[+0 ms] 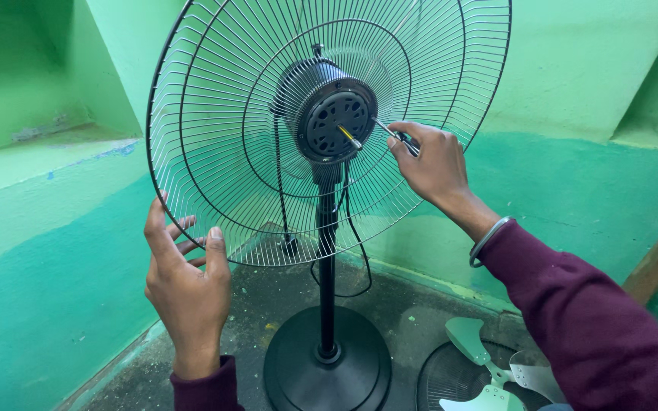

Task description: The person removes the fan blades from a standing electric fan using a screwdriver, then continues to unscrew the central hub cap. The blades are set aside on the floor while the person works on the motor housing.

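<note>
Currently the pedestal fan stands on the concrete floor in a green-walled corner, with its rear wire guard fitted around the black motor housing and no blade on the yellow-tipped motor shaft. The step in hand appears to be work on the guard fastening at the motor face. The right hand reaches in from the right, arm extended and wrist slightly raised, with its fingers clenched around the handle of a slim screwdriver. The tool tip points toward the motor face just beside the shaft; whether the tip actually sits in a screw head cannot be confirmed from this angle. The left hand is raised at the lower left edge of the guard, palm turned toward the fan, thumb and fingertips pinching the rim wires to steady the guard. As a judgement, the next move calls for a firm hold on the rim and the tool kept square to the fastener, since the guard can rotate or flex under turning force. A detached pale green fan blade lies on a second wire guard on the floor, to the right of the round black base.
</note>
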